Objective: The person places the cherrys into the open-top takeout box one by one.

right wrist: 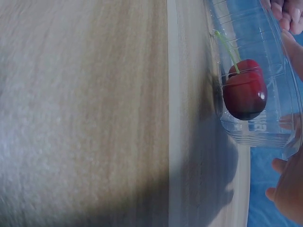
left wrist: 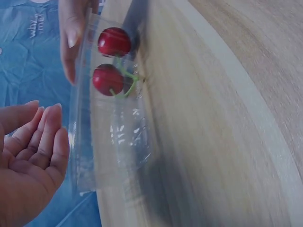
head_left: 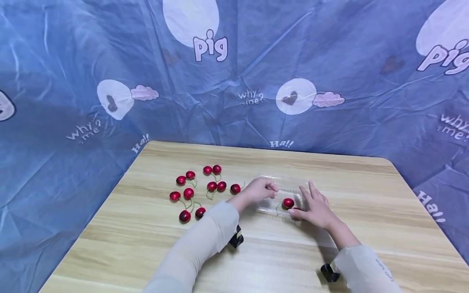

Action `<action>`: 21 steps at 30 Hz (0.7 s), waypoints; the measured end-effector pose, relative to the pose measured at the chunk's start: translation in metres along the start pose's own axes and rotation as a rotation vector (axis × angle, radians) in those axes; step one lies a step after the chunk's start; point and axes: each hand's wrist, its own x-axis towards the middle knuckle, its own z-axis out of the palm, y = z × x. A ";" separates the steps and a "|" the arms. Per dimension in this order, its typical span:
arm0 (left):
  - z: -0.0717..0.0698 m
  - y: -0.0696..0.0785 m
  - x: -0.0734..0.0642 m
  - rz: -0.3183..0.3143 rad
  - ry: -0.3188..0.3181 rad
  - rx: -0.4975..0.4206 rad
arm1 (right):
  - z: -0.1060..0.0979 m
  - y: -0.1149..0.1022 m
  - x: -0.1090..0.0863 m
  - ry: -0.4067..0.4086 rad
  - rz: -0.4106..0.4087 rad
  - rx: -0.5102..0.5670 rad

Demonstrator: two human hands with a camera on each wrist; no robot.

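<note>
A clear plastic box (head_left: 282,185) lies on the table, with two red cherries (left wrist: 108,79) on joined green stems toward its right end. My left hand (head_left: 259,190) hovers by the box's left part, its fingers loosely bent. Between thumb and fingertips nothing shows in the left wrist view, where the palm of that left hand (left wrist: 35,161) faces up beside the box wall. My right hand (head_left: 318,209) rests at the right end of the box, fingers spread, thumb along the near rim. It partly covers one cherry in the head view.
Several more cherries, most in stemmed pairs (head_left: 185,194), are scattered over the left half of the wooden table (head_left: 278,260). A single cherry (head_left: 235,189) lies just left of my left hand. Blue printed cloth (head_left: 234,118) hangs behind the table.
</note>
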 end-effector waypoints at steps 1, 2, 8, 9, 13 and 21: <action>-0.002 0.000 -0.002 -0.002 0.002 -0.016 | 0.000 0.000 0.000 0.001 0.000 0.002; -0.004 -0.001 -0.004 -0.004 0.006 -0.031 | 0.000 0.000 0.000 0.001 0.000 0.002; -0.018 -0.003 -0.015 -0.003 0.035 -0.084 | 0.001 0.002 0.000 0.006 -0.005 -0.002; -0.020 -0.004 -0.017 -0.002 0.041 -0.093 | 0.001 0.002 0.000 0.009 -0.007 -0.003; -0.029 -0.008 -0.024 -0.010 0.065 -0.121 | 0.001 0.003 0.000 0.019 -0.021 -0.006; -0.051 -0.013 -0.047 -0.052 0.109 -0.157 | 0.001 0.002 0.000 0.015 -0.021 -0.010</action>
